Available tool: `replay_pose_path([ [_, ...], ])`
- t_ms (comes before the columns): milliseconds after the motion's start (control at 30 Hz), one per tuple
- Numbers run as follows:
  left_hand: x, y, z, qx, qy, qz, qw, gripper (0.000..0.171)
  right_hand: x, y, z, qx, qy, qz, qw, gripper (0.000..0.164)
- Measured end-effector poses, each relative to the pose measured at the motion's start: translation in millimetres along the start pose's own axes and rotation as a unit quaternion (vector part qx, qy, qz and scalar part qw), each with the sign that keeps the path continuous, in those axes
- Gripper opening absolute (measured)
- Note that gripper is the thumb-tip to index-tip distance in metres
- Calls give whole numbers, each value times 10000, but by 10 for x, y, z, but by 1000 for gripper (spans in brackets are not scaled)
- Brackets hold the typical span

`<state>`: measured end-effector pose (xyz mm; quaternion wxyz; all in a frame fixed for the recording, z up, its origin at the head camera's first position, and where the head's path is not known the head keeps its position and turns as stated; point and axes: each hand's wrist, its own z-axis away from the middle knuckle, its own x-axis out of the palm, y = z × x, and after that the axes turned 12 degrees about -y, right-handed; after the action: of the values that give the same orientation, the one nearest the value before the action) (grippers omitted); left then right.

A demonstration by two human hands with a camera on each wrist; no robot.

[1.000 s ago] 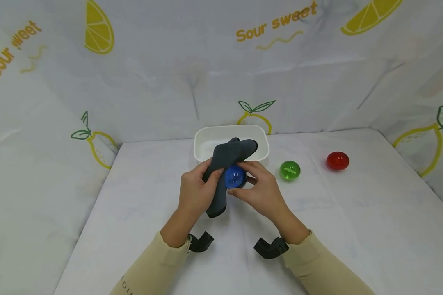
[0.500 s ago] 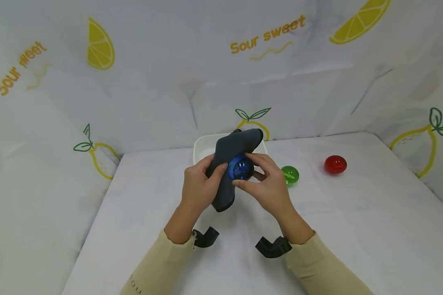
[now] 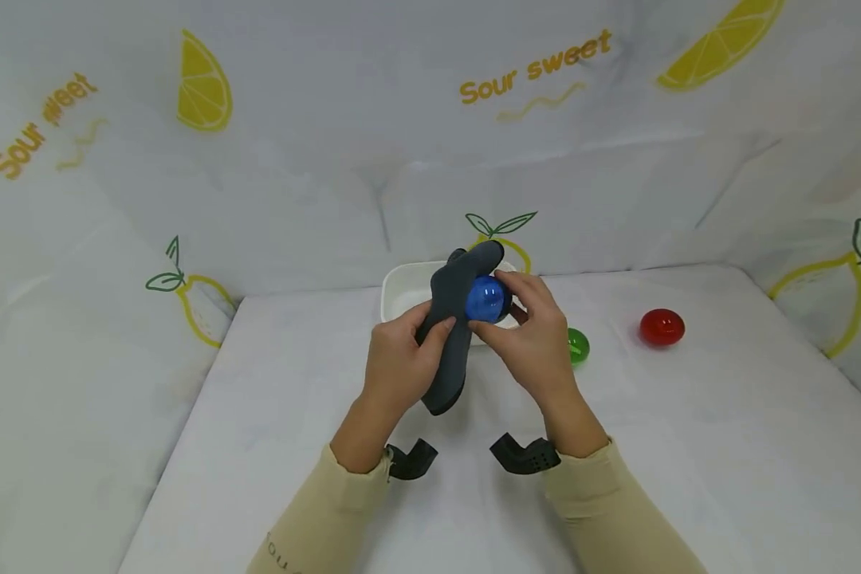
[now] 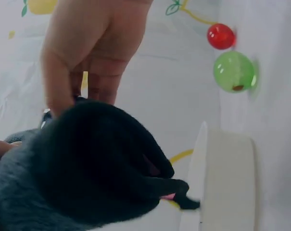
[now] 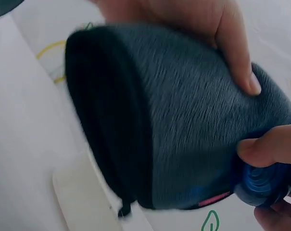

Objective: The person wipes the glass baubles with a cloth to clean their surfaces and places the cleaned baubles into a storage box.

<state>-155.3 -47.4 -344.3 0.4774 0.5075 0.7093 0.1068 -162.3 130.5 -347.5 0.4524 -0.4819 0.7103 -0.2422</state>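
Ideally, with the left hand (image 3: 399,359) gripping the cloth (image 3: 450,291) above the surface (image 3: 653,422) and the right hand (image 3: 534,343) pinching the ball (image 3: 484,300) beside it near the tub (image 3: 402,290), both should hold steady, as something so smooth could slip.

Blue ball (image 3: 484,300) fills the right fingers (image 3: 531,292); room surrounds the red ball (image 3: 662,328).

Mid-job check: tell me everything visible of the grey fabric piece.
The grey fabric piece looks soft and brushed, tube-like, with a black-edged open end, a small black tab and a bit of pink. It is held up, overlapping the white tray in the head view. The left hand grips it; a blue ball pinched by the right hand overlaps it, contact unclear.
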Motion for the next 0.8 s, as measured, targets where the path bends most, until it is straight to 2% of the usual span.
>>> replay_pose_path([
  [133,-33,-18,-17,145,263,45,9995,25,14,22,-4,-283,-402,808,9955,61],
  [300,-24,-43,-11,133,239,96,9996,27,67,41,45,-420,-777,1621,9828,60],
  [367,-10,-56,-7,116,221,30,9997,29,86,50,62,-471,-859,1795,9789,61],
  [467,17,-85,-6,114,204,-96,9997,32,96,61,68,-594,-871,1755,9788,62],
  [600,56,-129,-11,149,168,-250,9994,38,77,70,48,-709,-807,1354,9850,63],
  [800,60,-139,-3,153,187,-211,9995,38,34,31,65,-329,-809,470,9951,64],
])
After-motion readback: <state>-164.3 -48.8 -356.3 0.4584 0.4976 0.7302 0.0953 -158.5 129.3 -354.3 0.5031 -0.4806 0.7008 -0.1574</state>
